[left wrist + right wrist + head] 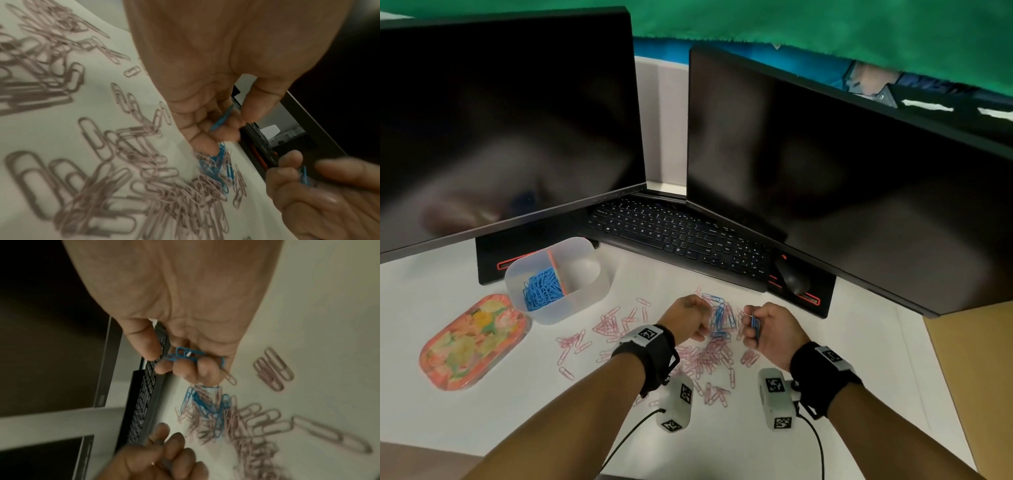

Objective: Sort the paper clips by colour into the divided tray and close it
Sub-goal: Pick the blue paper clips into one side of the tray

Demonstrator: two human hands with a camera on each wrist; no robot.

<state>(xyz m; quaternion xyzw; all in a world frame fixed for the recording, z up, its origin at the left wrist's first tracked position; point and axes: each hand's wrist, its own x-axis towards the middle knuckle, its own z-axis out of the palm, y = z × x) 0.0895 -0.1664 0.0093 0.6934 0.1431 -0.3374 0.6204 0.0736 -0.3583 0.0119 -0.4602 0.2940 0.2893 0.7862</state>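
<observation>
Both hands work a mixed pile of paper clips on the desk, just in front of the keyboard. The right hand pinches a small bunch of blue clips between thumb and curled fingers; the left hand curls its grip round a single blue clip. A knot of loose blue clips lies between the hands, ringed by pink clips that spread toward the tray.

The tray sits left of the keyboard, its long axis running from near left to far right, open side up, the near compartment filled with blue, the far one seemingly empty. Its floral lid lies flat just left of it.

The risk appears to be tangling: blue and pink clips interlock in the pile, so a pink one could ride along into the blue compartment. The crowded right-hand bunch could also shed a clip on the way to the tray.
</observation>
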